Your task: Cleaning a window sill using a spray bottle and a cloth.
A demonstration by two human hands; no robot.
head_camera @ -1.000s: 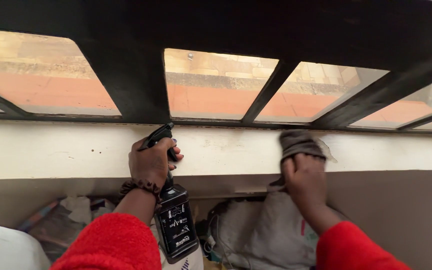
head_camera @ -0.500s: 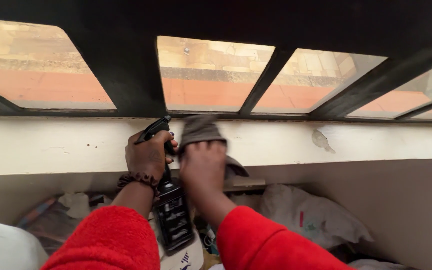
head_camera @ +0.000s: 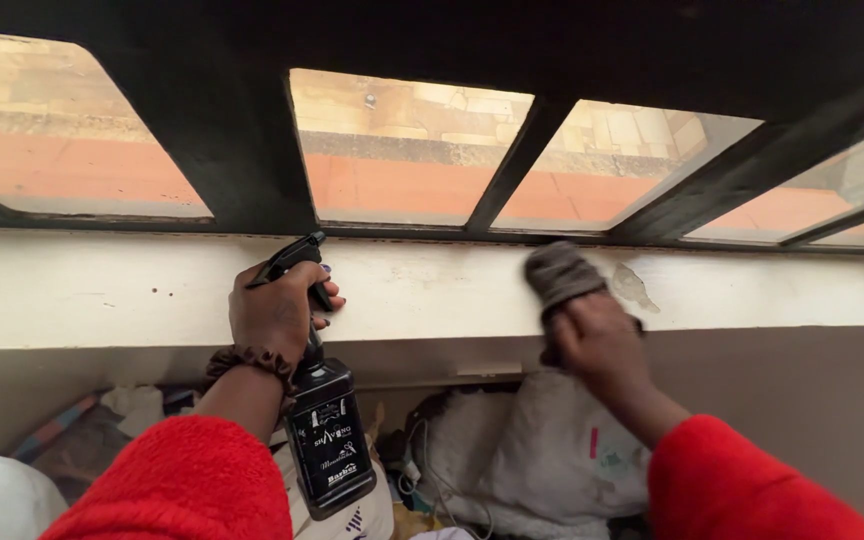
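Since half a second ago the right hand point(head_camera: 597, 340) has been sliding rightward along the white sill point(head_camera: 102, 290), away from the left hand point(head_camera: 274, 312); it is now lying well apart from it. The right hand is reaching forward, fingers closed on a bunched grey cloth point(head_camera: 560, 277) and pressing it onto the sill below the dark window frame point(head_camera: 512, 170). The left hand is staying put, gripping the neck of a black spray bottle point(head_camera: 324, 425). The bottle is hanging upright, its long axis vertical, nozzle pointing up-right toward the glass; its contents cannot be seen through the dark body.
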